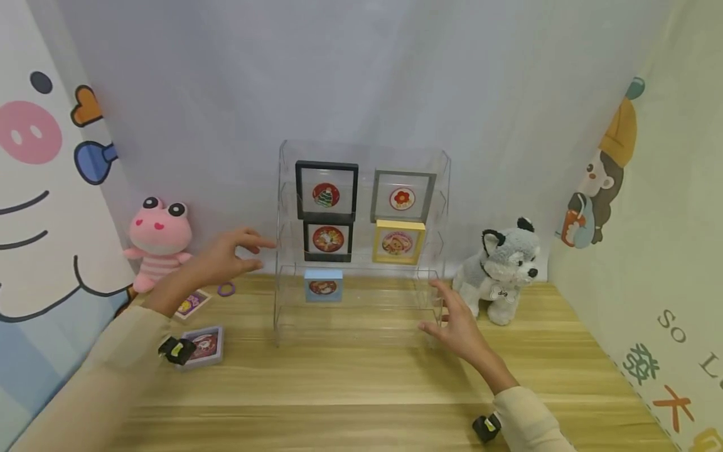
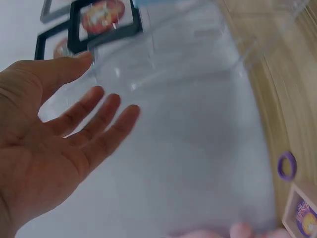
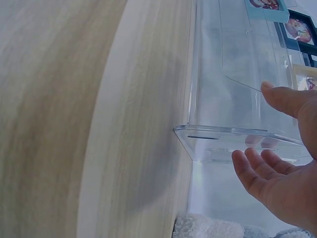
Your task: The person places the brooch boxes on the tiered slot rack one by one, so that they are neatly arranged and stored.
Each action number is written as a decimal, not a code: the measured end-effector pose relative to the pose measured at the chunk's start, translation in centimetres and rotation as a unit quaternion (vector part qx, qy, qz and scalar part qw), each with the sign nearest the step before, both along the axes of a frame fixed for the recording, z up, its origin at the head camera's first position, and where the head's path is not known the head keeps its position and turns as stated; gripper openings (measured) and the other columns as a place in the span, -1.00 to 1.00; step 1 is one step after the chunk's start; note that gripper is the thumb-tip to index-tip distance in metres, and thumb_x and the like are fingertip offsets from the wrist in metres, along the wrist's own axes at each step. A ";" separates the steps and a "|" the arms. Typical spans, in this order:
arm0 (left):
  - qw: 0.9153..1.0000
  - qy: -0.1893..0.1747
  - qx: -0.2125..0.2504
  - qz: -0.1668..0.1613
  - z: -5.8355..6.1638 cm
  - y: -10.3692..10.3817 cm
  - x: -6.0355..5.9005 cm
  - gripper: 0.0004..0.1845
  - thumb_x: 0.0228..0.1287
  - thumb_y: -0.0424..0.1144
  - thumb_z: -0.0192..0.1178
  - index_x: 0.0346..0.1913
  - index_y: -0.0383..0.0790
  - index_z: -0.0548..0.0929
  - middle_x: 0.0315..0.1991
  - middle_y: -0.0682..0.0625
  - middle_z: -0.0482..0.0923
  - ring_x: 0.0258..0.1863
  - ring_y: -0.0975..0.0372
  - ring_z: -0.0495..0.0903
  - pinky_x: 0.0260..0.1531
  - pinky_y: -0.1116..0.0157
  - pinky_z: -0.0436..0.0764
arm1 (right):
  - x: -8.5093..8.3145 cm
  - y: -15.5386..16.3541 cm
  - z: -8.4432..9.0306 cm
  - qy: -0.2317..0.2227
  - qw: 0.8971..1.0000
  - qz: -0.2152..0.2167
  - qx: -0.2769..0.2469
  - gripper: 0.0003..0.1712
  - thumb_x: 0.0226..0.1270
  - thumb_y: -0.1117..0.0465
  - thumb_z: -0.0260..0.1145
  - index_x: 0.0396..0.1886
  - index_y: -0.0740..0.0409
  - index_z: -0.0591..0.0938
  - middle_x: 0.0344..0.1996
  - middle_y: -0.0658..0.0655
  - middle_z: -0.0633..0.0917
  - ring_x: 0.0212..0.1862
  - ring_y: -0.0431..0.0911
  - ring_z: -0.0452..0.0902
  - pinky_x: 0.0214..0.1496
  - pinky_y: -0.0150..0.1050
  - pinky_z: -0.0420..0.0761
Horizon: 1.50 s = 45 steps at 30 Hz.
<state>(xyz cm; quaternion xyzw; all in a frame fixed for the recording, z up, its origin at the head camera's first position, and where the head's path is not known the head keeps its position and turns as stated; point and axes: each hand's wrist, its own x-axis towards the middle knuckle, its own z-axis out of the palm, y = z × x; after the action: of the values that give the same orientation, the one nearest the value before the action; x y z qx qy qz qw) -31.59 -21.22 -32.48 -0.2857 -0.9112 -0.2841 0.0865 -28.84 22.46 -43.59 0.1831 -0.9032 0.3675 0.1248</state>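
A clear tiered display rack (image 1: 361, 319) stands on the table against the back curtain. On its tiers are several framed badges: a black frame with a tree (image 1: 326, 192), a grey frame with a flower (image 1: 402, 197), another black frame (image 1: 327, 241), a yellow frame (image 1: 398, 243) and a light blue frame (image 1: 324, 286). My left hand (image 1: 228, 256) is beside the rack's left side, fingers loosely spread and holding nothing. At the lower right side is my right hand (image 1: 454, 323), its thumb in front of the side panel (image 3: 237, 139) and its fingers along the outer face, relaxed.
A pink frog plush (image 1: 160, 235) sits at the back left, a grey husky plush (image 1: 499, 270) at the right. On the left of the table lie a lilac frame (image 1: 211, 348), a pale frame with a purple picture (image 1: 192, 303) and a purple ring (image 1: 226, 289).
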 end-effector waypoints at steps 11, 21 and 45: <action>0.989 -0.133 -0.055 0.036 -3.5 -8.1 -0.7 -0.55 0.06 -0.38 0.25 0.08 -0.35 0.54 0.06 -0.37 0.49 -0.07 -0.22 0.53 -0.17 0.01 0.61 | 0.0 0.1 -0.2 -0.006 1.000 0.001 0.003 -0.05 -0.02 0.23 0.47 0.36 -0.04 0.18 0.09 0.32 0.41 0.07 0.13 0.41 -0.10 -0.04 0.64; 0.984 -0.113 -0.122 0.063 -7.2 -11.8 -1.2 -0.42 -0.19 -0.34 0.37 0.02 -0.48 0.54 -0.26 -0.31 0.55 -0.31 -0.02 0.51 -0.43 0.25 0.51 | 0.1 0.1 -0.1 -0.008 1.000 0.002 -0.001 -0.06 0.00 0.24 0.46 0.36 0.03 0.18 0.18 0.27 0.36 0.09 0.14 0.40 -0.11 0.01 0.63; 0.970 -0.146 -0.156 0.115 -10.5 -13.2 -1.2 -0.38 -0.28 -0.30 0.44 0.00 -0.39 0.57 -0.19 -0.38 0.53 -0.35 0.05 0.42 -0.35 0.16 0.50 | -0.1 0.1 0.0 -0.007 1.000 -0.004 0.004 -0.06 0.00 0.24 0.47 0.36 -0.01 0.18 0.21 0.27 0.35 0.08 0.12 0.42 -0.13 -0.05 0.64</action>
<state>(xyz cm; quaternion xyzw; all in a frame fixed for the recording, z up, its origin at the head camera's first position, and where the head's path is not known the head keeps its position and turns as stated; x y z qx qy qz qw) -32.82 -34.42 -42.97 -0.1446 -0.9737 -0.1653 -0.0605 -28.95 22.59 -43.56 0.1774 -0.9061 0.3650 0.1195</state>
